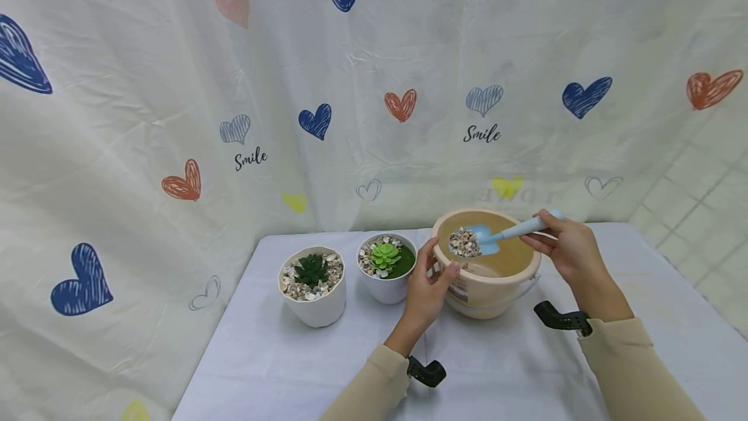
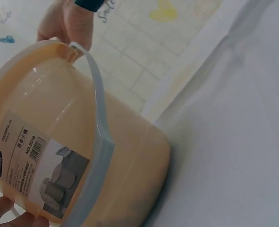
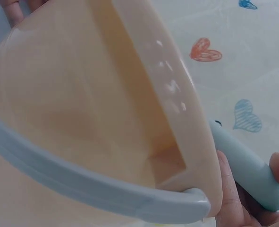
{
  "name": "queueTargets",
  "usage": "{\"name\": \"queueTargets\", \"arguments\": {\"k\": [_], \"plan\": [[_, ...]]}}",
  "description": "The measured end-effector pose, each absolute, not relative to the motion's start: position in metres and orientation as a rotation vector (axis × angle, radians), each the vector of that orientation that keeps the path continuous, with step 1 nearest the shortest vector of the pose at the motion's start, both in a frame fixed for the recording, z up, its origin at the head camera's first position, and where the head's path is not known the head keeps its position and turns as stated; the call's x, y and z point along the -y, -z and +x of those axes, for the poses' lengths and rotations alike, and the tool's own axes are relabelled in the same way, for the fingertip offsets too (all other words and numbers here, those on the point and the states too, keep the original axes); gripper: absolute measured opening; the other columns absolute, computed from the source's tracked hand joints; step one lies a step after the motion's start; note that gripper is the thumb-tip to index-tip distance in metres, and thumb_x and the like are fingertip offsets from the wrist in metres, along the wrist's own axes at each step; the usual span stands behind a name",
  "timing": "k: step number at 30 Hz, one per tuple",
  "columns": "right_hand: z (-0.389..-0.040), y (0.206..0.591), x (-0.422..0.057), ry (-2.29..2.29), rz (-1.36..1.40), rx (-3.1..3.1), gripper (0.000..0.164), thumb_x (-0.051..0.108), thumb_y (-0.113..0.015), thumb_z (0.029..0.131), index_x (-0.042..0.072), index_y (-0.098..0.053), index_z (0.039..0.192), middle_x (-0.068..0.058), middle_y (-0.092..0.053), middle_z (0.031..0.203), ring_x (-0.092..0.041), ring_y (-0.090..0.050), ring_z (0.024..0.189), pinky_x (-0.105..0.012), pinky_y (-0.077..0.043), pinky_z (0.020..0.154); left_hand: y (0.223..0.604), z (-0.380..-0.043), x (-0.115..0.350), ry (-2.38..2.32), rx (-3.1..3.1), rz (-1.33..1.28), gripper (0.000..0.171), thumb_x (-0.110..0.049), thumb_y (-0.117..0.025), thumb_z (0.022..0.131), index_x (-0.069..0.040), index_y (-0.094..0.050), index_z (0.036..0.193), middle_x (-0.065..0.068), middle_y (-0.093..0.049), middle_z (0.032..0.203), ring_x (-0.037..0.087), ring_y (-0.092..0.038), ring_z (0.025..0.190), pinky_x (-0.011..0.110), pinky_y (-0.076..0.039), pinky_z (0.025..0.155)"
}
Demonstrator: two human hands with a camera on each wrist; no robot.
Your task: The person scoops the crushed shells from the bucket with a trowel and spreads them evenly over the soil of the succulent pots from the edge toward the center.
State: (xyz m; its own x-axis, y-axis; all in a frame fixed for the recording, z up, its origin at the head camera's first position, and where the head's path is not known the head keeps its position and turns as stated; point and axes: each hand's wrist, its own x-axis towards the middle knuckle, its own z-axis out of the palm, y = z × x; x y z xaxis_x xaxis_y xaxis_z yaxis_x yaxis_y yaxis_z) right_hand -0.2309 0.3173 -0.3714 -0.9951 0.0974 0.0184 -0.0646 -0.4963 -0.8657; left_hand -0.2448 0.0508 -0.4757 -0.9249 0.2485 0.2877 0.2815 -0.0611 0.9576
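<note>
My right hand (image 1: 569, 249) grips the handle of a light blue toy shovel (image 1: 517, 229). Its scoop carries a heap of small mixed pebbles (image 1: 465, 243), held level over the opening of a peach-coloured bucket (image 1: 487, 288). At the bucket's left rim, my left hand (image 1: 426, 284) holds on with thumb and fingers. In the right wrist view the shovel's handle (image 3: 252, 165) lies between thumb and fingers, close beside the rim; the scoop is hidden there. The left wrist view shows the bucket's printed label (image 2: 40, 165) and its lowered grey-blue bail handle (image 2: 99, 132).
Just left of the bucket stands a white pot (image 1: 382, 290) with a light green succulent, pebbles and a dark green patch. Farther left, another white pot (image 1: 321, 307) holds a dark green succulent among pebbles. A heart-printed curtain (image 1: 409, 51) hangs behind the white-covered table (image 1: 251, 356).
</note>
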Motion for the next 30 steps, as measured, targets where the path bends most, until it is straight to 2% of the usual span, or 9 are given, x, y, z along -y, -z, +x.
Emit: {"name": "queueTargets", "arguments": {"k": [5, 11, 13, 16, 18, 21, 24, 26, 30], "plan": [[-0.232, 0.373, -0.318, -2.686, -0.033, 1.448, 0.017, 0.012, -0.06, 0.102, 0.005, -0.073, 0.094, -0.007, -0.07, 0.09, -0.027, -0.077, 0.081, -0.037, -0.063, 0.075, 0.468, -0.245, -0.045, 2.169, 2.194, -0.648, 0.064, -0.041, -0.062, 0.101, -0.035, -0.031, 0.157, 0.006, -0.04, 0.163, 0.024, -0.04, 0.149, 0.047, -0.043, 0.115], [-0.233, 0.37, -0.316, -2.713, -0.038, 1.367, 0.015, 0.01, -0.06, 0.102, 0.002, -0.07, 0.095, -0.009, -0.07, 0.089, -0.029, -0.077, 0.08, -0.038, -0.063, 0.075, 0.459, -0.239, -0.033, 2.063, 2.388, -0.661, 0.08, -0.047, -0.069, 0.095, -0.038, -0.023, 0.16, 0.004, -0.033, 0.167, 0.027, -0.038, 0.151, 0.05, -0.042, 0.116], [-0.234, 0.368, -0.315, -2.713, -0.035, 1.343, 0.014, 0.01, -0.061, 0.102, 0.002, -0.069, 0.095, -0.009, -0.07, 0.089, -0.03, -0.077, 0.08, -0.038, -0.063, 0.075, 0.456, -0.235, -0.027, 2.032, 2.436, -0.695, 0.085, -0.045, -0.07, 0.095, -0.037, -0.018, 0.161, 0.006, -0.033, 0.167, 0.028, -0.039, 0.151, 0.05, -0.042, 0.116], [-0.235, 0.365, -0.312, -2.707, -0.019, 1.327, 0.013, 0.011, -0.061, 0.102, 0.001, -0.067, 0.095, -0.009, -0.071, 0.089, -0.03, -0.077, 0.079, -0.037, -0.063, 0.075, 0.448, -0.226, -0.015, 2.008, 2.477, -0.758, 0.086, -0.045, -0.07, 0.095, -0.036, -0.016, 0.161, 0.006, -0.04, 0.162, 0.028, -0.046, 0.146, 0.048, -0.044, 0.115], [-0.235, 0.362, -0.308, -2.695, -0.01, 1.344, 0.013, 0.012, -0.061, 0.102, 0.002, -0.067, 0.096, -0.009, -0.07, 0.09, -0.029, -0.077, 0.08, -0.037, -0.063, 0.076, 0.442, -0.222, -0.004, 1.99, 2.461, -0.805, 0.078, -0.042, -0.069, 0.096, -0.032, -0.024, 0.159, 0.006, -0.051, 0.154, 0.027, -0.054, 0.138, 0.047, -0.046, 0.112], [-0.237, 0.358, -0.302, -2.685, -0.011, 1.354, 0.012, 0.013, -0.062, 0.101, 0.002, -0.066, 0.097, -0.008, -0.069, 0.09, -0.029, -0.076, 0.08, -0.037, -0.063, 0.076, 0.438, -0.22, 0.012, 1.888, 2.364, -0.851, 0.056, -0.037, -0.067, 0.098, -0.024, -0.044, 0.148, 0.008, -0.067, 0.133, 0.022, -0.066, 0.12, 0.04, -0.054, 0.101], [-0.239, 0.355, -0.295, -2.683, -0.039, 1.36, 0.011, 0.013, -0.064, 0.101, 0.003, -0.066, 0.097, -0.008, -0.069, 0.089, -0.028, -0.076, 0.08, -0.038, -0.063, 0.075, 0.437, -0.223, 0.027, 1.71, 2.226, -0.801, 0.038, -0.028, -0.068, 0.097, -0.018, -0.059, 0.133, 0.007, -0.073, 0.115, 0.018, -0.07, 0.104, 0.037, -0.058, 0.091], [-0.24, 0.353, -0.29, -2.69, -0.058, 1.362, 0.01, 0.013, -0.064, 0.1, 0.004, -0.066, 0.098, -0.008, -0.068, 0.089, -0.028, -0.076, 0.08, -0.038, -0.063, 0.075, 0.438, -0.227, 0.035, 1.595, 2.145, -0.726, 0.033, -0.024, -0.07, 0.095, -0.017, -0.063, 0.127, 0.004, -0.073, 0.111, 0.019, -0.069, 0.104, 0.04, -0.057, 0.091], [-0.243, 0.351, -0.281, -2.681, -0.082, 1.392, 0.011, 0.016, -0.064, 0.1, 0.005, -0.064, 0.101, -0.007, -0.067, 0.09, -0.026, -0.077, 0.08, -0.037, -0.063, 0.075, 0.444, -0.235, 0.048, 1.403, 2.086, -0.596, 0.041, -0.023, -0.074, 0.09, -0.017, -0.061, 0.128, 0.005, -0.067, 0.123, 0.023, -0.063, 0.119, 0.052, -0.052, 0.098]]}}
